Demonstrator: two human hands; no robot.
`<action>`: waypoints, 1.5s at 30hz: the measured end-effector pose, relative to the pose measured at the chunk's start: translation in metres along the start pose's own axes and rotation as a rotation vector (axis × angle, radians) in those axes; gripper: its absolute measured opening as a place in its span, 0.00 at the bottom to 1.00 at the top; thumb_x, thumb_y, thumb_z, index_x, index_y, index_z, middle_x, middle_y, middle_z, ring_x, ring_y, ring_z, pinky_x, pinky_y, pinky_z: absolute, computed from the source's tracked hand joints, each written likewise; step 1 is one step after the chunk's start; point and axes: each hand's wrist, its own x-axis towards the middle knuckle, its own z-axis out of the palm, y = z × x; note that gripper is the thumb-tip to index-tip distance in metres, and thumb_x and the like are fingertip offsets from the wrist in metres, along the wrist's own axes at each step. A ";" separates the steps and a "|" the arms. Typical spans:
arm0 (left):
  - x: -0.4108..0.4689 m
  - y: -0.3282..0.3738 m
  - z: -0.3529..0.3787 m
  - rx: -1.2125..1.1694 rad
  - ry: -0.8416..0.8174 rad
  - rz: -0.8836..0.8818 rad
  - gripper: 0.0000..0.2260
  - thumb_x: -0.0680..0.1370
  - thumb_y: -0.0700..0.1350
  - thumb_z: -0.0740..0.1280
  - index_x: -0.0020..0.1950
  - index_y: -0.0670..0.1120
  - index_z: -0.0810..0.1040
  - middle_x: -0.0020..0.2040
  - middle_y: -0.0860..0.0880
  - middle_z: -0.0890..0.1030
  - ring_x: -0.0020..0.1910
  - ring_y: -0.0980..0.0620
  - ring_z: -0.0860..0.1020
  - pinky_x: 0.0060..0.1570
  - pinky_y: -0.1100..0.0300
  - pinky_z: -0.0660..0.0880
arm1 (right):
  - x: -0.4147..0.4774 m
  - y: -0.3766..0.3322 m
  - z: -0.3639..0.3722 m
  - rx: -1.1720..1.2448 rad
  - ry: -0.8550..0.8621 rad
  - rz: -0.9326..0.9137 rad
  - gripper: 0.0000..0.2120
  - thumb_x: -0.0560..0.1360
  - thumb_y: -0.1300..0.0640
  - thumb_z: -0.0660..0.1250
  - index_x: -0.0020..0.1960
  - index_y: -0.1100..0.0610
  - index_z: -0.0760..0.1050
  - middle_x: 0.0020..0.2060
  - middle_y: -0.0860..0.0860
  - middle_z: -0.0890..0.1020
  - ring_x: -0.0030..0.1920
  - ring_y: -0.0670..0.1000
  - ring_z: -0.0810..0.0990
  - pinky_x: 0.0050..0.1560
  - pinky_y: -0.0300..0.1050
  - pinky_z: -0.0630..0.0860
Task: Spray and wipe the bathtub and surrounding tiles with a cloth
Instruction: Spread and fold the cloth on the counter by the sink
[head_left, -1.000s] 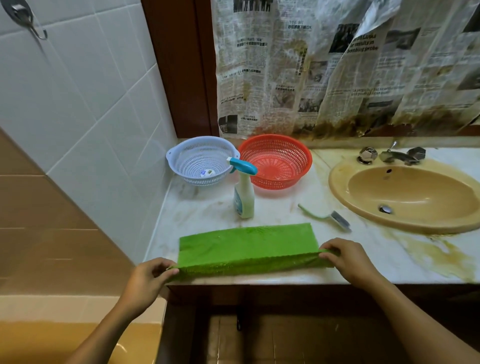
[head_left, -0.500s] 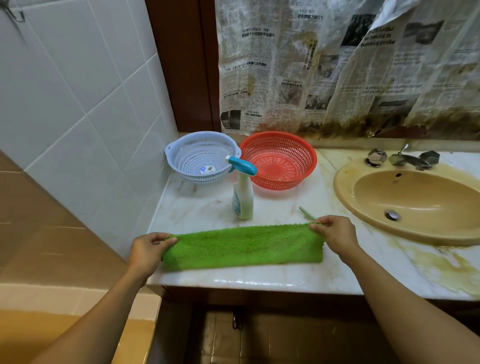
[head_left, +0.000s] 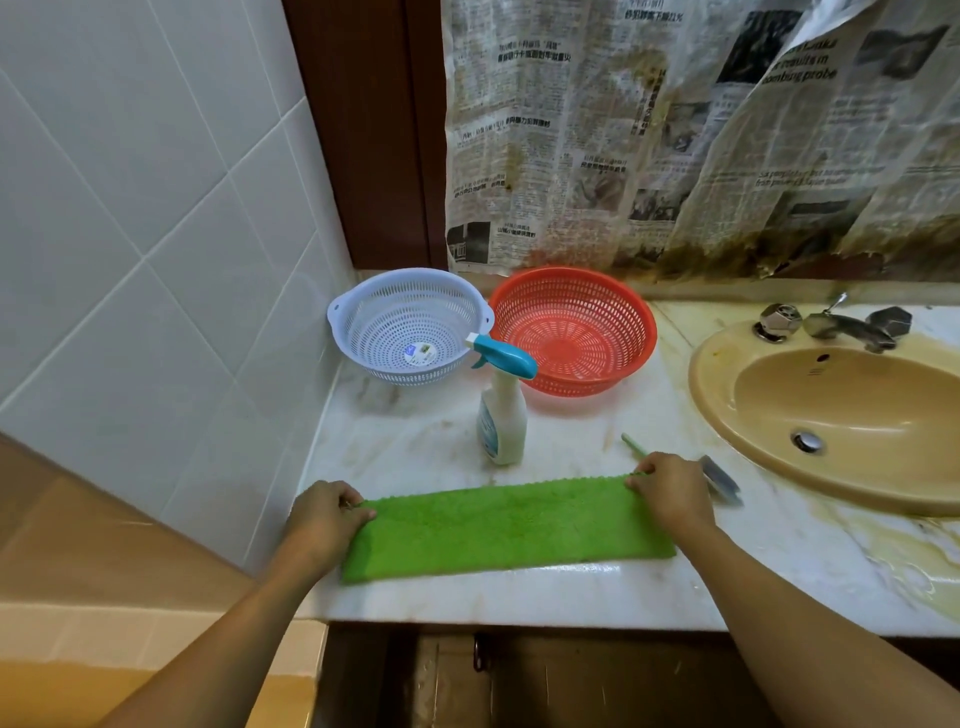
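Note:
A green cloth (head_left: 506, 527) lies folded into a long strip near the front of the marble counter (head_left: 415, 441). My left hand (head_left: 324, 522) pinches its far left corner and my right hand (head_left: 670, 486) pinches its far right corner. A white spray bottle (head_left: 501, 415) with a teal trigger head stands upright just behind the cloth. The yellow bathtub (head_left: 78, 691) shows at the lower left, below white wall tiles (head_left: 130, 234) and brown tiles.
A pale blue colander (head_left: 410, 325) and a red colander (head_left: 571, 327) sit at the back of the counter. A green-handled brush (head_left: 719, 478) lies right of my right hand. The tan sink (head_left: 841, 415) with its tap is at the right. Newspaper covers the wall behind.
Both hands carried the cloth's near edge away from me and over, folding it into a narrower strip, and now hold its far corners.

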 end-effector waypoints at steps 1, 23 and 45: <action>-0.001 0.000 0.001 0.086 0.053 0.045 0.10 0.70 0.46 0.81 0.43 0.50 0.81 0.47 0.47 0.78 0.51 0.42 0.79 0.49 0.52 0.75 | -0.001 0.000 0.003 -0.024 0.013 -0.005 0.03 0.74 0.58 0.75 0.46 0.55 0.81 0.45 0.55 0.83 0.48 0.56 0.79 0.49 0.50 0.76; -0.053 -0.015 0.051 0.580 -0.196 0.635 0.27 0.85 0.62 0.40 0.83 0.58 0.41 0.83 0.60 0.39 0.81 0.58 0.38 0.76 0.49 0.35 | -0.061 0.031 0.030 -0.562 -0.282 -0.403 0.29 0.83 0.39 0.39 0.81 0.43 0.34 0.79 0.44 0.31 0.79 0.48 0.30 0.79 0.55 0.39; -0.052 0.102 0.071 -0.222 -0.202 0.274 0.11 0.77 0.42 0.74 0.59 0.48 0.86 0.49 0.53 0.86 0.44 0.61 0.82 0.48 0.72 0.75 | -0.075 0.008 0.012 0.223 0.164 -0.032 0.15 0.74 0.59 0.75 0.61 0.58 0.83 0.50 0.55 0.86 0.49 0.53 0.81 0.52 0.42 0.73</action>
